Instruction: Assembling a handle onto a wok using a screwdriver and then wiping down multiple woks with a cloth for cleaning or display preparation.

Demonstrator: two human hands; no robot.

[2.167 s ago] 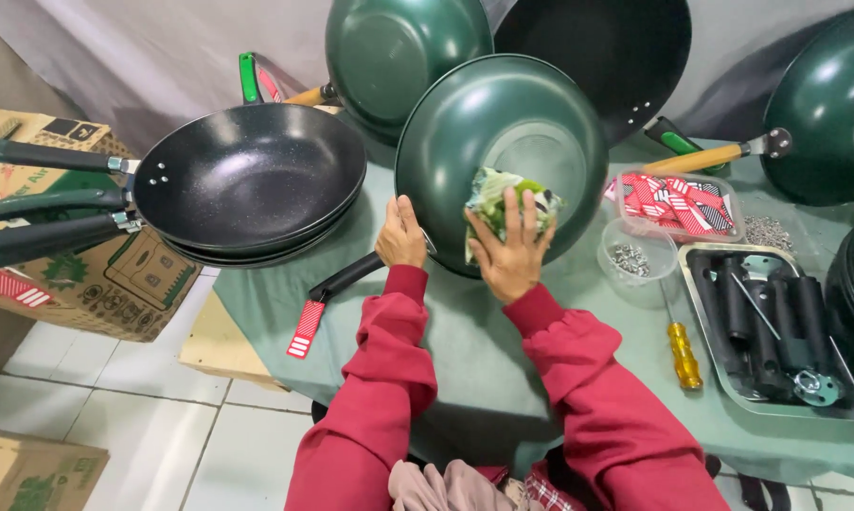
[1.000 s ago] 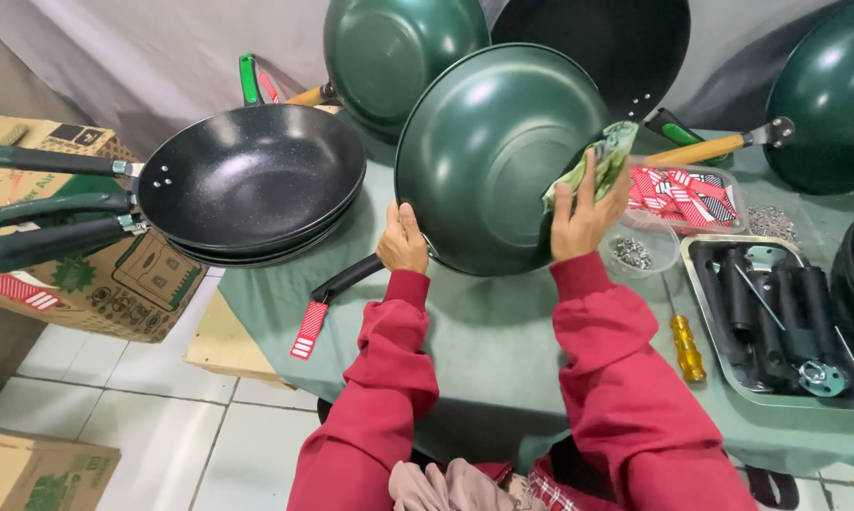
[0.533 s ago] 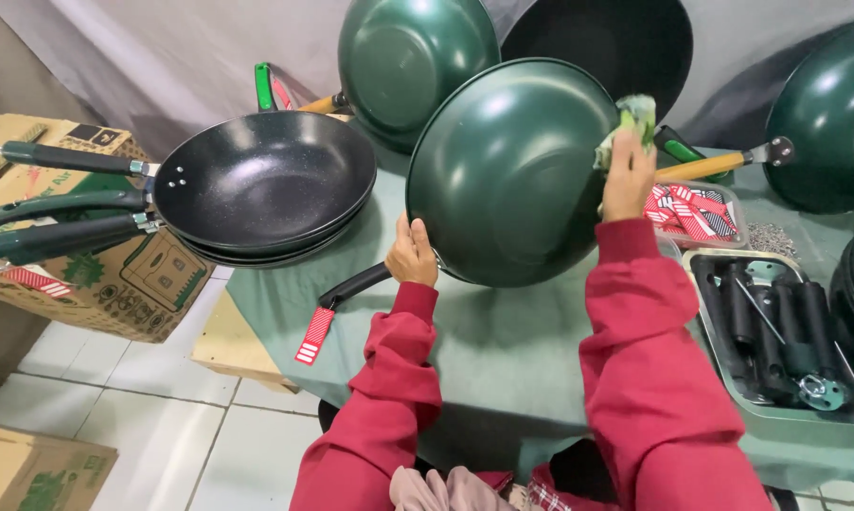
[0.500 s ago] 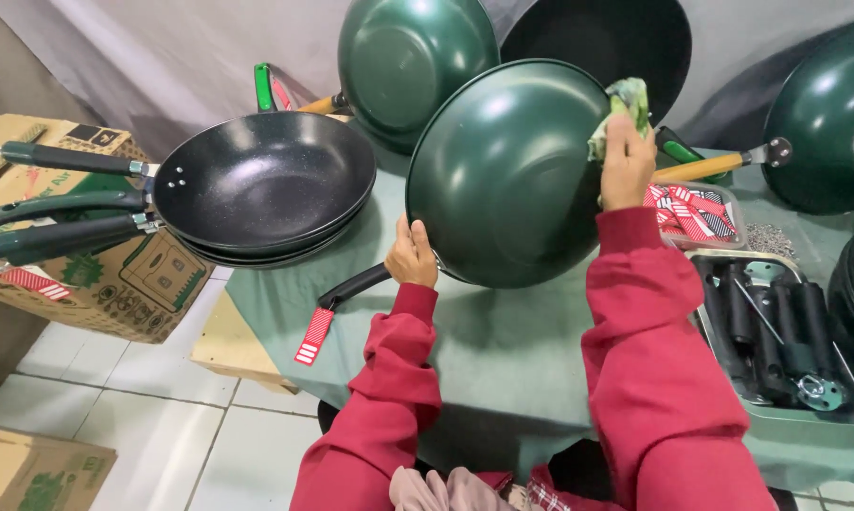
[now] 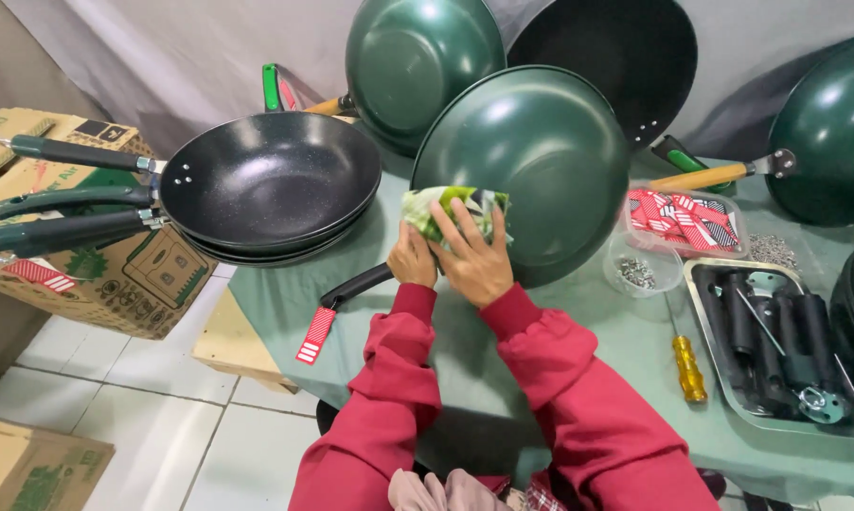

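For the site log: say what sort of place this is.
Probably a small workshop for assembling or finishing cookware: stacked black woks, a tray of loose handles with a screwdriver beside it, and the right hand pressing a cloth on a green wok.

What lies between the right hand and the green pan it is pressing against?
In the head view, a crumpled green and white cloth lies under the right hand's fingers, against the green pan's underside.

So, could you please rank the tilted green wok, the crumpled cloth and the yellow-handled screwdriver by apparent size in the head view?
1. green wok
2. cloth
3. screwdriver, though close to the cloth in length
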